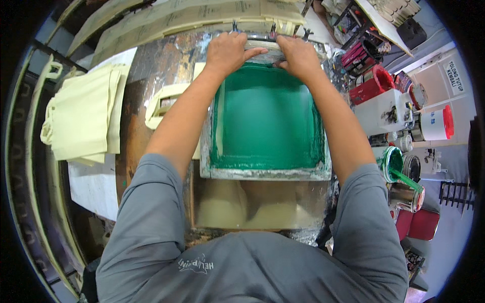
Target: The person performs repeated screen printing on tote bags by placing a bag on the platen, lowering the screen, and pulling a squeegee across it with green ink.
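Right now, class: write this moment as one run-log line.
left hand: gripping squeegee | right hand: gripping squeegee | squeegee: at far edge of green screen frame | cream bags: stacked to left

A stack of pale yellow cloth tote bags [83,116] lies at the left on a white board [93,187], well apart from the cluttered right side. There, a red plastic tub [371,83] stands behind a white rectangular plastic container [386,111], and a white jar with a red lid [435,123] sits further right. Nearer, an open round can of green ink [391,162] holds a green stirring stick [406,180]. Large tan paper sheets [192,17] lie across the far edge.
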Demonstrator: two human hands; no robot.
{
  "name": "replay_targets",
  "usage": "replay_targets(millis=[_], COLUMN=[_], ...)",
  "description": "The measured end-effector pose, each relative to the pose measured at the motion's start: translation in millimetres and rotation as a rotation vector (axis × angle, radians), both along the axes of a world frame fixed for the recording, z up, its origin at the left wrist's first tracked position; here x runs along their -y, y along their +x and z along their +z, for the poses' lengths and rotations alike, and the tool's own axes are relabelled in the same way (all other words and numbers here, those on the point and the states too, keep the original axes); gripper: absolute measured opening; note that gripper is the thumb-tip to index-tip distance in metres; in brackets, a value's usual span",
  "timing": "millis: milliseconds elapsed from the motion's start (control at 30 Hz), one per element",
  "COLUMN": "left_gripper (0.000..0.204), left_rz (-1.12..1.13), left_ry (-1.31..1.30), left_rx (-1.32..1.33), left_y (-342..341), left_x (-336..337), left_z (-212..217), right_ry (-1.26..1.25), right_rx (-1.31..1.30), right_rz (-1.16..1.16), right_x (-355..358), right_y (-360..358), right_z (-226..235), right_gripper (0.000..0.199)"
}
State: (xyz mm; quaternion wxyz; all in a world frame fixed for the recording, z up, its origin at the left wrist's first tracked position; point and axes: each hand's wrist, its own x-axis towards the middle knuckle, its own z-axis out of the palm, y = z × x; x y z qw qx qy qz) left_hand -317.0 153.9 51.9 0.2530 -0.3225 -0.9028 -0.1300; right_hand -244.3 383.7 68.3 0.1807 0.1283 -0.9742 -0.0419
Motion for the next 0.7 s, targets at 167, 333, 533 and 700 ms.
replay_targets(millis=[167,333,533,700], left_gripper=[0.071,0.068,0.063,0.065], left_rz=[-0.039,-0.062,-0.092,-0.004], left_ry=[0.034,0.039,0.021,0.092], left_rx=[-0.221,-0.175,-0.080,0.146], left_y=[54,125,236,239], left_x=[18,41,77,66], left_z=[-7,-5,3,17], right_ry=[-0.006,-0.055,-0.081,-0.149], right_rx=[0.035,0.044,0.191,0.205], right_rz=[-0.020,0.005,-0.028,-0.007], right_x=[24,43,80,71], right_y=[60,130,240,224], right_z=[7,8,22,26], right_gripper=[0.055,0.054,0.052,0.047])
